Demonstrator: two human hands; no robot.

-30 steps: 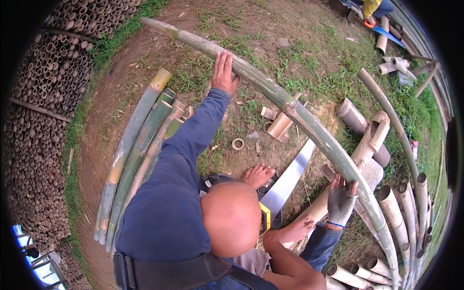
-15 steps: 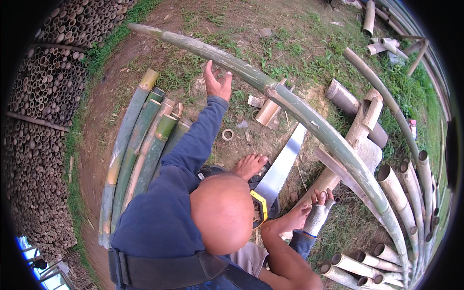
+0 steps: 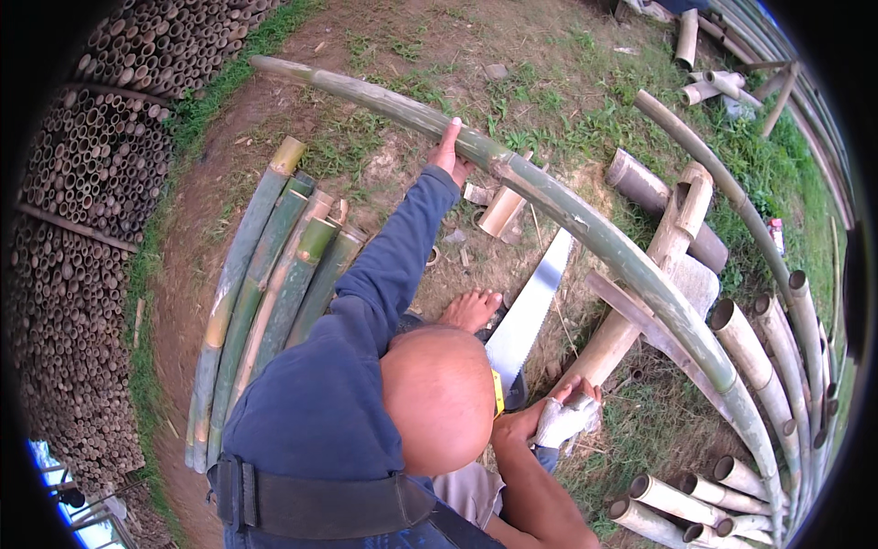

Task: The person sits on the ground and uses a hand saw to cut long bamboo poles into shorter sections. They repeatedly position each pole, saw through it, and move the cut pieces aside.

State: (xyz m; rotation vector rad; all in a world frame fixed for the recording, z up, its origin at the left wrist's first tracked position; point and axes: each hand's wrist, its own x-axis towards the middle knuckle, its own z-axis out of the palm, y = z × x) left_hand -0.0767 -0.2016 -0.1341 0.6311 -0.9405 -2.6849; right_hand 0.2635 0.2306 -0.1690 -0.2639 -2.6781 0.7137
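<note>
Here's your bare left hand (image 3: 448, 157) on the long, mottled green bamboo pole (image 3: 585, 220), thumb pressed over it, other fingers mostly hidden underneath; the pole stretches away to either side of that grip. Your right hand in its pale fingerless glove (image 3: 564, 417) is low, fingers bent, pinching something or not, I can't tell. The thick tan bamboo log (image 3: 608, 349) lies just beyond those fingertips, the broad silver saw blade (image 3: 532, 297) between both hands.

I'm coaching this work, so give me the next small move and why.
Probably bring the gloved right hand up to the long bamboo pole: only the left hand grips it, while the right is low beside the bent leg.
</note>
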